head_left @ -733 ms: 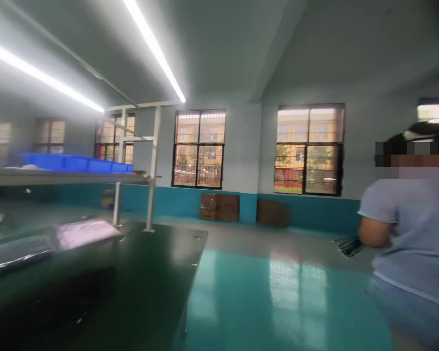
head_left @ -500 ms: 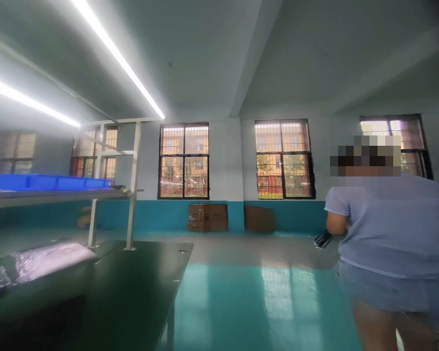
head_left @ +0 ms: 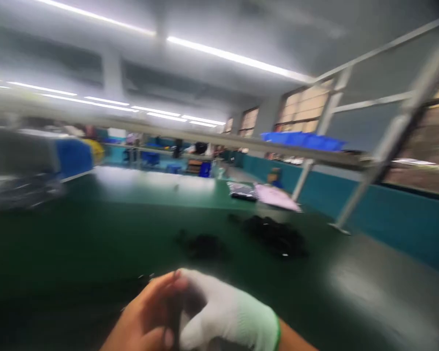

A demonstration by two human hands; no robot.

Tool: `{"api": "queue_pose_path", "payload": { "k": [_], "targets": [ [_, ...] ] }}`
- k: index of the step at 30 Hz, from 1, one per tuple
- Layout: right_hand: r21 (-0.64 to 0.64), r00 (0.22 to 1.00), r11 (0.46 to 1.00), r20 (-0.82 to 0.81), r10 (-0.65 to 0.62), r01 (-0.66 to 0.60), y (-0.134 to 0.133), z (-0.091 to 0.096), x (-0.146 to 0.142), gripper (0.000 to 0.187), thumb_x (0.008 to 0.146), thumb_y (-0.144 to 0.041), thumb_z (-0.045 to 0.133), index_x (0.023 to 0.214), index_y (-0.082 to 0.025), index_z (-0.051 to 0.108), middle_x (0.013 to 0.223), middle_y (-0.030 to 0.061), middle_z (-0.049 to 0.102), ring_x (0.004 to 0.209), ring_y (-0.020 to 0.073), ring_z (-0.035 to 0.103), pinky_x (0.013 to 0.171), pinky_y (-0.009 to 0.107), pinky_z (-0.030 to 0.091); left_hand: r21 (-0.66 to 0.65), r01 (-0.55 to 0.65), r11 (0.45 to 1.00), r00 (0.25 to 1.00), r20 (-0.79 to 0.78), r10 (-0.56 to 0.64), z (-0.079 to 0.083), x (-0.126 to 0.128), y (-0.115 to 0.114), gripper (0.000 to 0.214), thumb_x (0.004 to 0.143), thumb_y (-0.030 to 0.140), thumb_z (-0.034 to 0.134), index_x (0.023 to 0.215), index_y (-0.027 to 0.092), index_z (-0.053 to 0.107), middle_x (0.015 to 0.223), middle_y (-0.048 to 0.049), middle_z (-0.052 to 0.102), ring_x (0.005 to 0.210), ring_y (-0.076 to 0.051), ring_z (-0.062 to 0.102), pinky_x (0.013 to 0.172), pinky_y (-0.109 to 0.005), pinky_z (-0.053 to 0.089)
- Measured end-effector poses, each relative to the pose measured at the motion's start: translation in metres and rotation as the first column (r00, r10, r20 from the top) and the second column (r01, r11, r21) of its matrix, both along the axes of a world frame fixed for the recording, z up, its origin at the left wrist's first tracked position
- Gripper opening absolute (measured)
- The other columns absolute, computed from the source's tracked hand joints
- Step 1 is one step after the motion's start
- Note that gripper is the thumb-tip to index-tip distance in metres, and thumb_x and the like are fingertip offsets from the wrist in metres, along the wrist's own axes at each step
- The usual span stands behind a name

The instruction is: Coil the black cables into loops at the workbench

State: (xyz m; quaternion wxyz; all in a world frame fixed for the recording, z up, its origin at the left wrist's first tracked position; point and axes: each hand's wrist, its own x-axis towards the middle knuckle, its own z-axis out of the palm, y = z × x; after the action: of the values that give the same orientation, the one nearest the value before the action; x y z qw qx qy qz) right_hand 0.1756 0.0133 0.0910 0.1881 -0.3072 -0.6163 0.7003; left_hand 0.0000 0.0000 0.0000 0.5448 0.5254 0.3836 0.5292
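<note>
Green tabletop [head_left: 113, 239] beyond gloved right hand [head_left: 221, 309]; lettering, if any, too blurred.

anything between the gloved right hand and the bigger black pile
Nothing visible stands between the right hand and the bigger black pile; only green tabletop shows there. The smaller black pile lies left of that path, though blur hides detail.

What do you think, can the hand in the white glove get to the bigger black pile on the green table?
Probably yes: the gloved right hand seems to have only green tabletop between it and the larger black pile. It may need to leave the left hand first.
</note>
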Motion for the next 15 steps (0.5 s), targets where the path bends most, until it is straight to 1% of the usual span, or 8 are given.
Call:
{"api": "queue_pose_path", "payload": {
  "k": [1, 3, 5, 7, 9, 10, 13, 15],
  "targets": [
    [-0.047, 0.999, 0.998, 0.012, 0.035, -0.034, 0.013, -0.007, -0.004, 0.058, 0.068, -0.018, 0.074, 0.12, -0.019, 0.049, 0.067, -0.0052, 0.056, 0.045, 0.0072, 0.049, 0.036, 0.014, 0.042, 0.001, 0.052, 0.999, 0.999, -0.007, -0.052, 0.003, -0.011, 0.0, 0.068, 0.064, 0.046, 0.079, 0.125, 0.024, 0.055, 0.124, -0.0087, 0.06, 0.116, -0.031, 0.052, 0.091, -0.037, 0.044],
    [-0.099, 0.994, 0.994, 0.096, 0.057, -0.048, 0.032, -0.018, -0.013, 0.058, 0.066, -0.017, 0.073, 0.119, -0.02, 0.049, 0.066, -0.0052, 0.055, 0.045, 0.0071, 0.048, 0.033, 0.013, 0.04, -0.012, 0.083, 0.996, 0.993, -0.087, -0.084, 0.012, -0.022, 0.003, 0.069, 0.063, 0.033, 0.077, 0.127, 0.027, 0.053, 0.126, -0.0062, 0.059, 0.118, -0.03, 0.049, 0.09, -0.034, 0.042],
    [-0.079, 0.98, 0.996, 0.194, 0.053, -0.038, 0.043, -0.025, -0.02, 0.062, 0.066, -0.019, 0.071, 0.123, -0.019, 0.047, 0.068, -0.0042, 0.056, 0.042, 0.0062, 0.045, 0.033, 0.014, 0.038, -0.031, 0.051, 0.998, 0.975, -0.214, -0.056, 0.021, -0.022, 0.008, 0.067, 0.064, 0.021, 0.071, 0.128, 0.029, 0.052, 0.127, -0.0036, 0.057, 0.115, -0.026, 0.05, 0.087, -0.032, 0.041],
    [-0.033, 0.946, 0.999, 0.324, 0.01, 0.0, 0.049, -0.032, -0.022, 0.083, 0.065, -0.018, 0.069, 0.14, -0.018, 0.031, 0.072, -0.0023, 0.059, 0.04, 0.0065, 0.043, 0.032, 0.016, 0.036, -0.049, -0.001, 0.999, 0.937, -0.349, -0.016, 0.029, -0.014, 0.011, 0.068, 0.063, 0.016, 0.069, 0.127, 0.031, 0.052, 0.123, -0.0017, 0.057, 0.109, -0.023, 0.051, 0.085, -0.03, 0.041],
    [0.058, 0.9, 0.997, 0.43, -0.074, 0.054, 0.054, -0.039, -0.019, 0.104, 0.062, -0.013, 0.065, 0.148, -0.016, 0.007, 0.08, 0.002, 0.063, 0.044, 0.01, 0.05, 0.036, 0.02, 0.04, -0.071, -0.039, 0.997, 0.882, -0.472, 0.0, 0.036, -0.003, 0.013, 0.065, 0.062, 0.016, 0.071, 0.123, 0.031, 0.055, 0.116, -0.0011, 0.057, 0.102, -0.021, 0.052, 0.085, -0.029, 0.041],
    [0.118, 0.883, 0.991, 0.455, -0.112, 0.065, 0.056, -0.044, -0.017, 0.109, 0.061, -0.011, 0.064, 0.149, -0.014, -0.001, 0.084, 0.0043, 0.064, 0.051, 0.0131, 0.055, 0.042, 0.023, 0.044, -0.087, -0.057, 0.995, 0.844, -0.536, 0.002, 0.039, 0.003, 0.015, 0.061, 0.061, 0.017, 0.072, 0.119, 0.031, 0.057, 0.112, -0.0012, 0.057, 0.098, -0.021, 0.052, 0.084, -0.029, 0.042],
    [0.345, 0.863, 0.938, 0.462, -0.203, 0.036, 0.062, -0.057, -0.008, 0.111, 0.058, -0.005, 0.06, 0.149, -0.013, -0.002, 0.089, 0.0057, 0.064, 0.073, 0.0204, 0.063, 0.066, 0.031, 0.05, -0.122, -0.082, 0.989, 0.707, -0.707, -0.028, 0.045, 0.013, 0.026, 0.046, 0.057, 0.026, 0.077, 0.102, 0.025, 0.064, 0.104, -0.0023, 0.057, 0.087, -0.021, 0.054, 0.076, -0.028, 0.043],
    [0.411, 0.863, 0.911, 0.461, -0.207, -0.001, 0.062, -0.064, -0.002, 0.109, 0.058, -0.005, 0.058, 0.15, -0.019, 0.0, 0.083, 0.002, 0.064, 0.072, 0.0215, 0.063, 0.065, 0.031, 0.049, -0.183, 0.009, 0.983, 0.654, -0.743, -0.145, 0.045, 0.011, 0.038, 0.043, 0.052, 0.03, 0.079, 0.093, 0.022, 0.066, 0.098, -0.002, 0.06, 0.082, -0.021, 0.055, 0.071, -0.027, 0.043]
  ]
}}
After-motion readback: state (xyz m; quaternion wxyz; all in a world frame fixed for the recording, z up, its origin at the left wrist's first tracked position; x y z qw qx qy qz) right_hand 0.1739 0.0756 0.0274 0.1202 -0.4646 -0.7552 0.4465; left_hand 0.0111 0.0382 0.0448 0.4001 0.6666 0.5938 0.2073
